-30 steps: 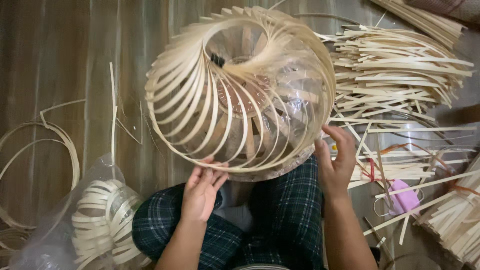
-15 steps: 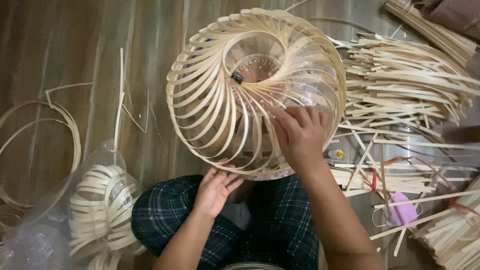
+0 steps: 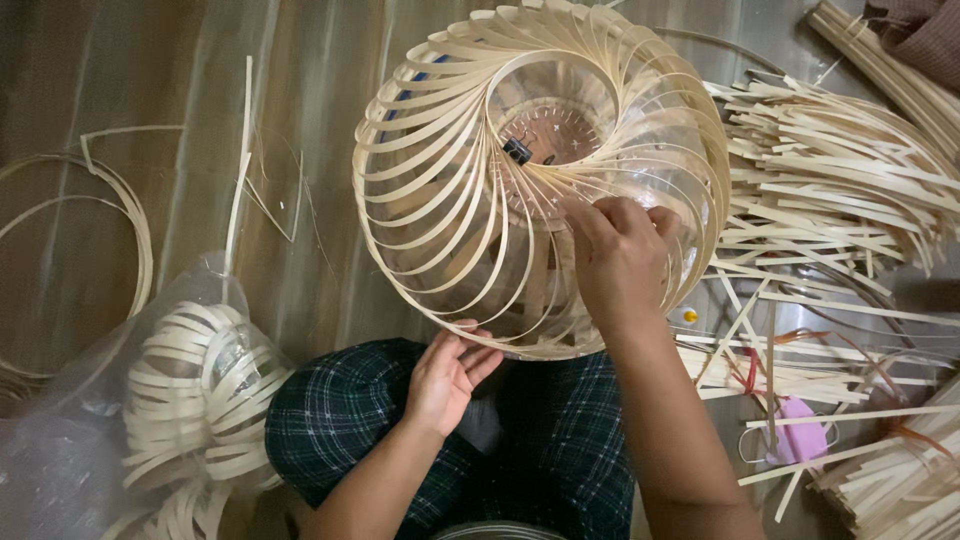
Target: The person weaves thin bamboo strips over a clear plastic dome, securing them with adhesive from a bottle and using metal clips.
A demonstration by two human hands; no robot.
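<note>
A round lampshade frame (image 3: 450, 200) of curved pale bamboo strips around a clear plastic mould rests tilted on my lap, its opening facing me. My left hand (image 3: 450, 375) props the frame's lower rim from beneath, fingers loosely curled against it. My right hand (image 3: 620, 255) lies on the right side of the frame, fingertips pinching a strip close to the central ring. A small dark clip (image 3: 517, 151) sits at the ring's edge.
A heap of loose bamboo strips (image 3: 840, 180) lies to the right, with a pink object (image 3: 797, 430) among them. A finished strip shade in a clear plastic bag (image 3: 190, 390) sits at lower left. Bent bamboo hoops (image 3: 120, 200) lie on the floor to the left.
My right hand has moved from the frame's lower right rim up onto its side near the centre. The frame has turned and tilted further toward me. My left hand stays under the rim.
</note>
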